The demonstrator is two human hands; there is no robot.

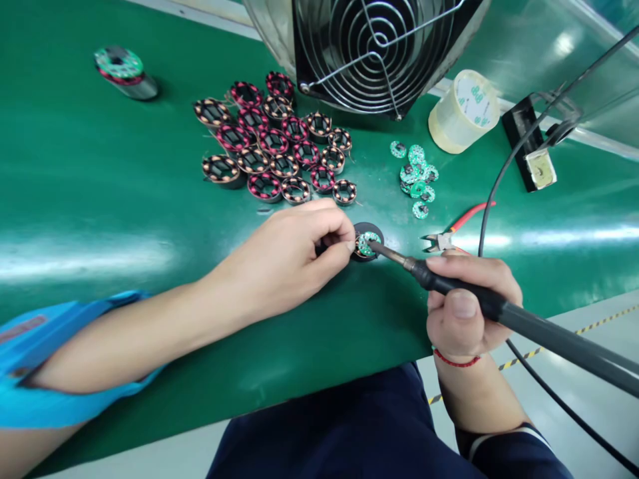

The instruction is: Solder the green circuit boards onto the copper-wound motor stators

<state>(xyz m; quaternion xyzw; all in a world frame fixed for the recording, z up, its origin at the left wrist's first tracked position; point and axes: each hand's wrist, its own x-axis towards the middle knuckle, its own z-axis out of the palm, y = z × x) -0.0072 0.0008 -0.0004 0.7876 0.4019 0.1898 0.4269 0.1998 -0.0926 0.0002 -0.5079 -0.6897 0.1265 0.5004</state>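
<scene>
My right hand [472, 303] is closed around the dark handle of a soldering iron [462, 287]. The iron's tip meets a small round green circuit board [368, 243], which sits on a motor stator with copper windings on a black round base [372, 229]. My left hand [314, 249] is closed at the left edge of that stator, thumb and forefinger pinched together. What lies in the pinch is too small and hidden to make out. Just beyond my right hand are cutting pliers [442, 241] with red handles.
Several wound stators [272, 141] with red or copper coils stand behind my left hand. Loose green boards [418, 174] lie near a tape roll [464, 113]. A fan [374, 56] stands at the back, a soldering stand [529, 143] at right. A stacked cylinder [127, 73] stands far left.
</scene>
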